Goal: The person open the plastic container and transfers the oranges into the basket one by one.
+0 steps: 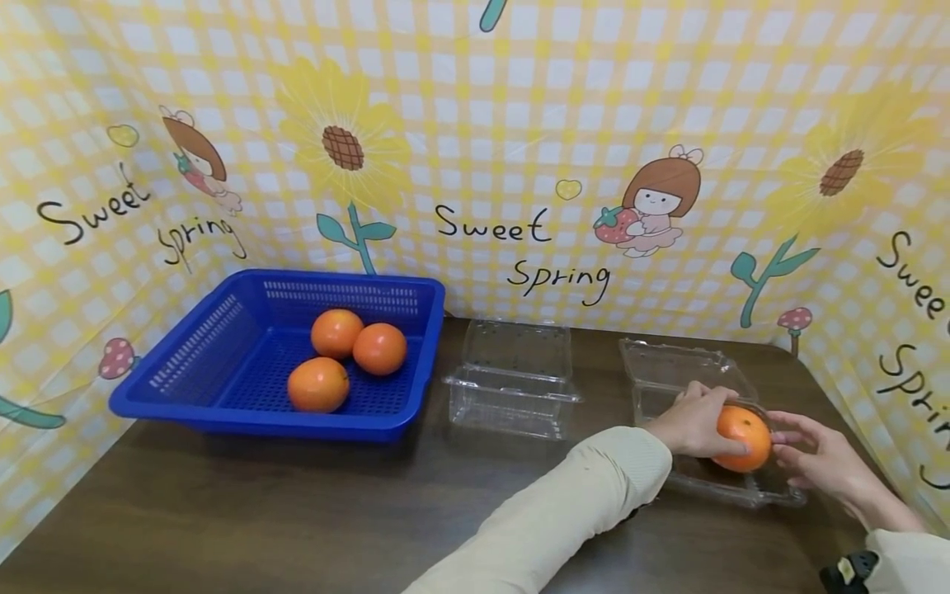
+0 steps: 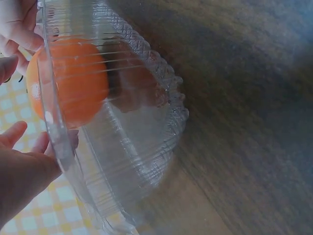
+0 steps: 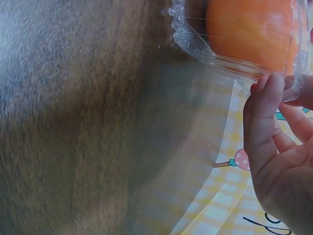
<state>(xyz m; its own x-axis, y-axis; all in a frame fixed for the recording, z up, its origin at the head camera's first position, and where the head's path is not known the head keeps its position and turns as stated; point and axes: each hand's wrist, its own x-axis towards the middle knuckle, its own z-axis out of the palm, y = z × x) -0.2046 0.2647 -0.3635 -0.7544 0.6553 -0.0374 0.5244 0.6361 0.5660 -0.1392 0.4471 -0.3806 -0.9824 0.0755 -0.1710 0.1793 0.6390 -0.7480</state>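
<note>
An orange sits in the open clear plastic clamshell box at the right of the table. My left hand holds the fruit's left side, its thumb lying against the near side. From the right, my right hand pinches the box's side wall beside the orange. In the right wrist view, the right thumb presses the plastic from outside, with fingers past the rim. Through the ribbed wall of the box, the left wrist view shows the orange.
A blue plastic basket at the left holds three oranges. Between it and my hands stands another clear clamshell box with its lid raised. A yellow checked cloth hangs around the back and sides of the brown table.
</note>
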